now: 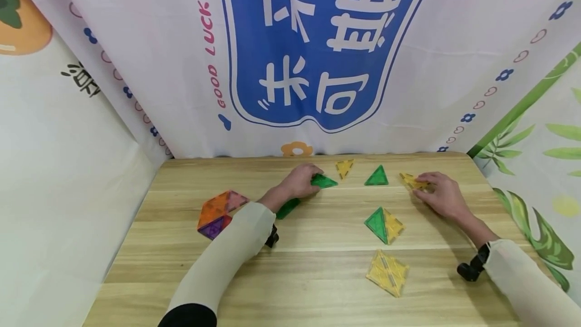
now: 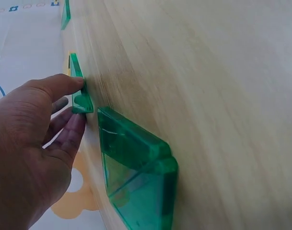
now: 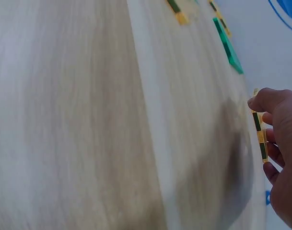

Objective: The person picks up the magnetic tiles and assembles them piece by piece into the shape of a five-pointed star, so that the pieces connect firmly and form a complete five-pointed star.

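Observation:
Near the back of the table, my left hand [image 1: 299, 180] pinches a green translucent triangle tile [image 1: 325, 181] by its edges. In the left wrist view the thumb is on one edge of that tile [image 2: 78, 91] and fingertips are at another. At the back right, my right hand [image 1: 442, 197] holds a yellow triangle tile [image 1: 410, 181] between thumb and fingers. Between the hands lie a yellow triangle [image 1: 344, 168] and a green triangle [image 1: 376, 176]. More green tiles [image 2: 138, 143] lie close to my left wrist, partly hidden by the forearm in the head view.
A green triangle [image 1: 376, 224] lies against a yellow one [image 1: 393, 225] at the centre right. Nearer me are yellow tiles [image 1: 388, 273] forming a square. Orange [image 1: 214, 209], pink [image 1: 236, 200] and purple [image 1: 211, 228] tiles sit together at left. A printed curtain [image 1: 408, 105] hangs behind the table.

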A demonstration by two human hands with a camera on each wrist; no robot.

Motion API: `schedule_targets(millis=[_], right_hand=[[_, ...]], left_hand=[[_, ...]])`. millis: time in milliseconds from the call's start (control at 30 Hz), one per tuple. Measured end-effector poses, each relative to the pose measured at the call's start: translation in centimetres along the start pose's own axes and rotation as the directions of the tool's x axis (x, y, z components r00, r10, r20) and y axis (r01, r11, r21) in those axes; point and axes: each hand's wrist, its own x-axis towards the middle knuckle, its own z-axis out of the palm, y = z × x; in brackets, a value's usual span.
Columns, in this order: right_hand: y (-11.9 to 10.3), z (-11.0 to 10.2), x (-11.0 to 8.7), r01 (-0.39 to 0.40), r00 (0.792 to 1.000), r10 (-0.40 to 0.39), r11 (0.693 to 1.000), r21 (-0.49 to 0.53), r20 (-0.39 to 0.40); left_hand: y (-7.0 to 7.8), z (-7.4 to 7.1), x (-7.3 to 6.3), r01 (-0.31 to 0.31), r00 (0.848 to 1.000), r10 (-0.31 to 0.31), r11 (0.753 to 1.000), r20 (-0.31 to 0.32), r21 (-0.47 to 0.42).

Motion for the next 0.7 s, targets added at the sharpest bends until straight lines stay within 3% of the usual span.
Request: schedule_targets(millis=[367,700], right_hand=[[-4.0,1.2,1.4,0.077,0.996,-0.08,0.994,0.076,0.043],[-7.3,3.5,2.2,0.16,0.978,-0.174,0.98,0.118,0.118]], left_hand=[[-0.3,-0.4,-1.6,0.018,0.999,-0.019,1.0,-0.029,-0.018],[-0.2,0.1,-2.5,0.031,0.998,-0.033,0.999,-0.054,-0.038]])
